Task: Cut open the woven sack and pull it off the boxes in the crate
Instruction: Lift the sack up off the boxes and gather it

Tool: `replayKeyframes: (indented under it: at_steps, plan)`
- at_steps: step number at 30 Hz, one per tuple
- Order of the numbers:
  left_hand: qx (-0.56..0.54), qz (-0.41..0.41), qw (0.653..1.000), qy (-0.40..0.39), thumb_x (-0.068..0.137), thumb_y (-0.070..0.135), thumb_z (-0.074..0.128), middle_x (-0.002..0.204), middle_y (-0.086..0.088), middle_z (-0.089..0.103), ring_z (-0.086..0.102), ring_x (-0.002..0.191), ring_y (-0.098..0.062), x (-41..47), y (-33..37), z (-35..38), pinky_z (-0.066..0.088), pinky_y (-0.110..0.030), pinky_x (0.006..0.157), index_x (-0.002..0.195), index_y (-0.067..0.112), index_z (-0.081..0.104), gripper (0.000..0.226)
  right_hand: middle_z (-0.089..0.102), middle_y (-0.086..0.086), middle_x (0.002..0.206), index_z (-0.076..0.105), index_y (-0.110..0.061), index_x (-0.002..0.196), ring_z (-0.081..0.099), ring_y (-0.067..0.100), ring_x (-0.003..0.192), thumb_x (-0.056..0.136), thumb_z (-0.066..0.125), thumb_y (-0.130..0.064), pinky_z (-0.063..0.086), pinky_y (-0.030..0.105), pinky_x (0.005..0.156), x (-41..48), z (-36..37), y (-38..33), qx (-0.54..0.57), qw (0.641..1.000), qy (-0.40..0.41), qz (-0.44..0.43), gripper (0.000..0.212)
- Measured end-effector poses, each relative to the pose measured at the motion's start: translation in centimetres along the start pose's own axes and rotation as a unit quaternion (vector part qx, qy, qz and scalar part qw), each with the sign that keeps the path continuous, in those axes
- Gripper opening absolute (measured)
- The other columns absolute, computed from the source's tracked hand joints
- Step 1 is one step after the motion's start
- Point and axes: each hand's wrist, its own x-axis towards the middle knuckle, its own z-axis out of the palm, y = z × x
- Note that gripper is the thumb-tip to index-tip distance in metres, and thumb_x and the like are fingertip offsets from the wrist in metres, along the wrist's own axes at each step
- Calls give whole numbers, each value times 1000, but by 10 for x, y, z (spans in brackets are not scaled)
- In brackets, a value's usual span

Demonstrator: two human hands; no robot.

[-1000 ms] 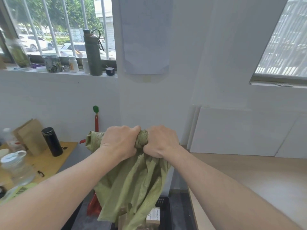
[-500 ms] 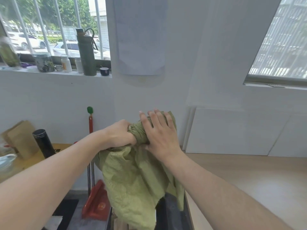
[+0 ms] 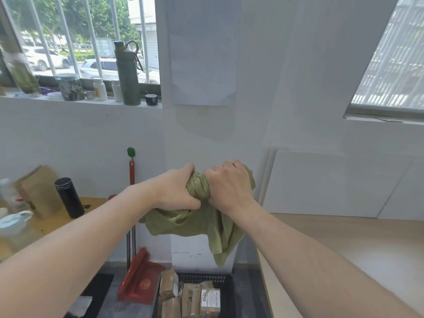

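Item: woven sack (image 3: pixel 197 223), olive-green with a coarse visible weave, held in mid-air before the white wall and above the crate (image 3: pixel 206 277). The upper portion is bunched and twisted into a thick wad. The remainder hangs below in crumpled folds, and one narrow tail dangles lowest, just over the crate's far rim and clear of the contents. Boxes (image 3: pixel 195 299): brown cardboard parcels packed upright in the black latticed crate at the bottom edge of the view, uncovered, one bearing a white label with handwriting. Left grip (image 3: pixel 176 193): bare forearm extended from the lower left, fingers and thumb curled tight round the wad from the left side, loose cloth spilling beneath the palm. Right grip (image 3: pixel 229 187): bare forearm extended from the lower right, back of the hand toward the camera, knuckles uppermost, fingers clenched over the wad from the right, an edge of cloth showing beyond them. The two fists sit close together, with only the twisted wad between. Surroundings: red dustpan (image 3: pixel 140 285) just left of the crate; black flask (image 3: pixel 68 198) on the yellow counter (image 3: pixel 57 223) at left; green bottle (image 3: pixel 127 74) on the windowsill.
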Motion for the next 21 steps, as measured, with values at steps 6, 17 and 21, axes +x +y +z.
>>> replayKeyframes:
  at_steps: [6, 17, 21]
  plan:
    - [305, 86, 943, 104, 72, 48, 76, 103, 0, 42, 54, 79, -22, -10, 6, 7, 40, -32, 59, 122, 23, 35, 69, 48, -6, 60, 56, -22, 76, 46, 24, 59, 72, 61, -22, 31, 33, 66, 1, -8, -7, 55, 993, -89, 46, 6]
    - [392, 91, 850, 340, 42, -11, 77, 77, -16, 57, 56, 57, -33, -11, -27, 31, 48, -43, 60, 114, 5, 65, 75, 60, 1, 63, 58, -14, 68, 55, 23, 55, 67, 61, -25, 46, 31, 53, -3, -20, -15, 196, 961, -157, 120, 11]
    - [380, 98, 869, 302, 38, 2, 80, 62, -7, 53, 54, 49, -29, -12, -29, 24, 40, -34, 54, 95, 12, 63, 60, 61, -4, 67, 59, -19, 76, 60, 25, 62, 67, 61, -37, 47, 31, 56, -8, -18, -15, 189, 968, -138, 87, 21]
